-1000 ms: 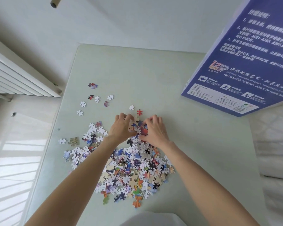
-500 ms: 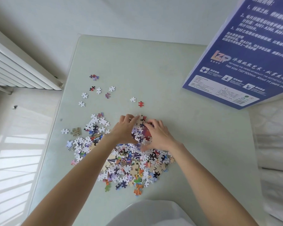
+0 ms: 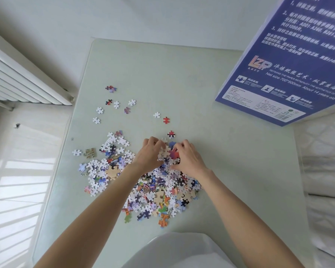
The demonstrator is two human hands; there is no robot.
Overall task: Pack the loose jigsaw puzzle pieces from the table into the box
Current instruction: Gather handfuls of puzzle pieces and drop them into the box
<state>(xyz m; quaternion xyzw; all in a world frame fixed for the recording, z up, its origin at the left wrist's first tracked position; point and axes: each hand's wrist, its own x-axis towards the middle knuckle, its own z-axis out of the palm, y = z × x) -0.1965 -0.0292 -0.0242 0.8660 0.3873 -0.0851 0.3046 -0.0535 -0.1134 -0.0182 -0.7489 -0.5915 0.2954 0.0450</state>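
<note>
Box: we see the blue box (image 3: 290, 60) at the far right of the table (image 3: 182, 78), its printed face turned toward us; its opening and inside are not in view, so we cannot tell what it holds.
Writing: on the box we read the logo "LZP", "REFINING THE PAPER ART&ENJOY THE AESTHETICS", "Net size:700*500mm" and "About 14 years old", with white Chinese lines numbered 1 to 3 above; the small print and barcode are too fine to read.
Puzzle pieces: the pile of pieces (image 3: 149, 182) lies on the table between our forearms, well apart from the box; scattered pieces (image 3: 116, 104) sit farther out to the left.
Left hand: our left hand (image 3: 150, 155) rests on the pile's far edge, fingers curled around a clump of pieces.
Right hand: our right hand (image 3: 189, 157) sits just beside it, fingers curled over the same clump, thumb against the pieces.
Between the hands: a red piece (image 3: 174, 153) shows in the gap, touching the fingertips.
Beside the table: a white radiator (image 3: 21, 78) stands at the left.
</note>
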